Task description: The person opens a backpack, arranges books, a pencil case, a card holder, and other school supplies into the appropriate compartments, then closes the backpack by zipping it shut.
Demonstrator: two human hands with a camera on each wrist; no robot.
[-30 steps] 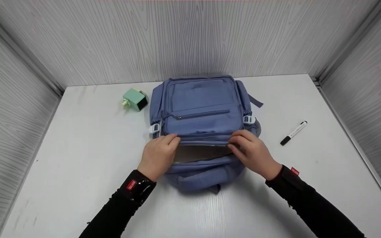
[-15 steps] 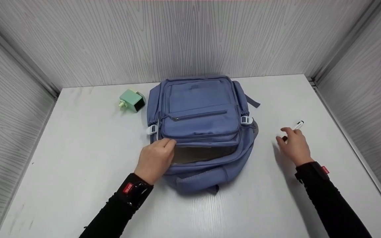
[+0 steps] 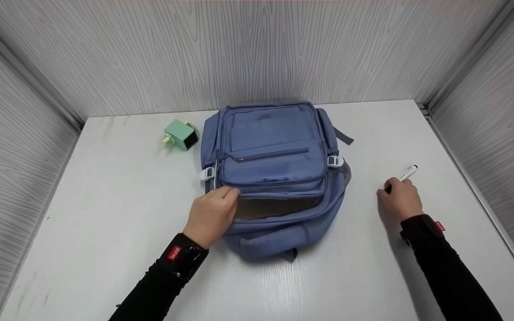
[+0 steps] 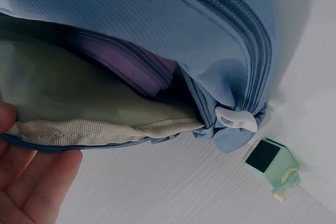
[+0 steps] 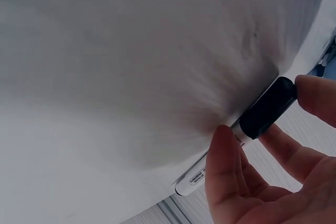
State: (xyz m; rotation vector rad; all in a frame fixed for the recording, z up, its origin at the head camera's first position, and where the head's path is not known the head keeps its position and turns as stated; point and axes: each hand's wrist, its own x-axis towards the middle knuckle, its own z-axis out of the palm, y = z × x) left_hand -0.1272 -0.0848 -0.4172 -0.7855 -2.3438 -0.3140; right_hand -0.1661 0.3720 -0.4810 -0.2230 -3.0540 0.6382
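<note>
Backpack [image 3: 270, 167] is mid-table, zipped front face up, mouth gaping at its 6 o'clock. Left hand [image 3: 210, 214] is on the mouth's lip at about 7 o'clock of the bag, fingers and thumb pinching the edge; my read is that's to keep the slot from sagging closed. Left wrist view shows a pale lining and a purple zipped item [image 4: 126, 69] inside; can't tell if it's loose or a sewn-in pocket.

Marker [image 5: 265, 111] lies on the table at the bag's 3 o'clock, cap end toward 7, white end toward 1. Right hand [image 3: 402, 198] has it: one fingertip on the barrel, another against the cap end, the rest curled behind. Grip near the cap probably just suits the approach from 5 o'clock.

White buckles [image 3: 335, 161] sit at the bag's 3 and 8. Mint-green box [image 3: 181, 133] with a dark square face and pale yellow knob is near the bag's 10, untouched.

Text: marker barrel has a small printed label, too blurred to read. Red tags [image 3: 174, 253] on the black wristbands carry pale lettering, not legible. No readable brand on the bag.
</note>
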